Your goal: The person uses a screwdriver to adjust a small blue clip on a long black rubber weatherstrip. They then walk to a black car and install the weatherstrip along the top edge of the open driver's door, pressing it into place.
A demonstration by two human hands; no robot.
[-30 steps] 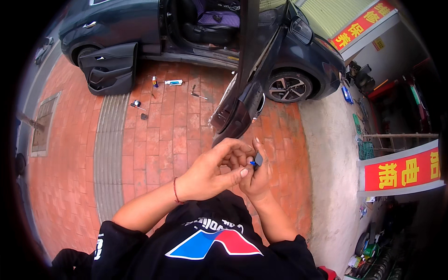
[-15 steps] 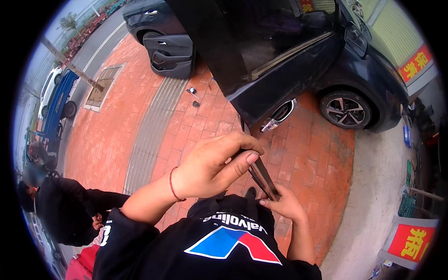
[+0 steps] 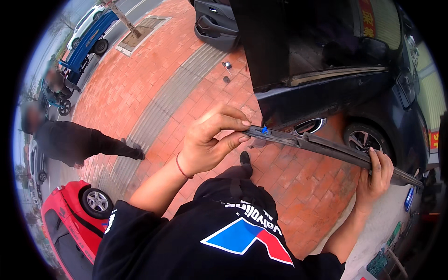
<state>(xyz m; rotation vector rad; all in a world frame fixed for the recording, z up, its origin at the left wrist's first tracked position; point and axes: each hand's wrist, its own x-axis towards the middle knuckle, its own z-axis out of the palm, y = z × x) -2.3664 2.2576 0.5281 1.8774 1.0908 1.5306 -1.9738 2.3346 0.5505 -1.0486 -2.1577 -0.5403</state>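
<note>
Holding 1 black strip point(image 3: 336, 151) two-handed, over brick paving point(image 3: 289, 186), near 1 dark car door point(image 3: 322, 100): pinched at one end by left hand point(image 3: 207, 140), grasped farther along by right hand point(image 3: 374, 179). Bearing 1 blue clip point(image 3: 265, 130) by left end. Versus last frame: swung from steep to gently sloping.

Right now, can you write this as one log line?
left fingers: pinching one end of black trim strip | right fingers: holding toward other end | blue clip: on strip, near left fingers
</note>
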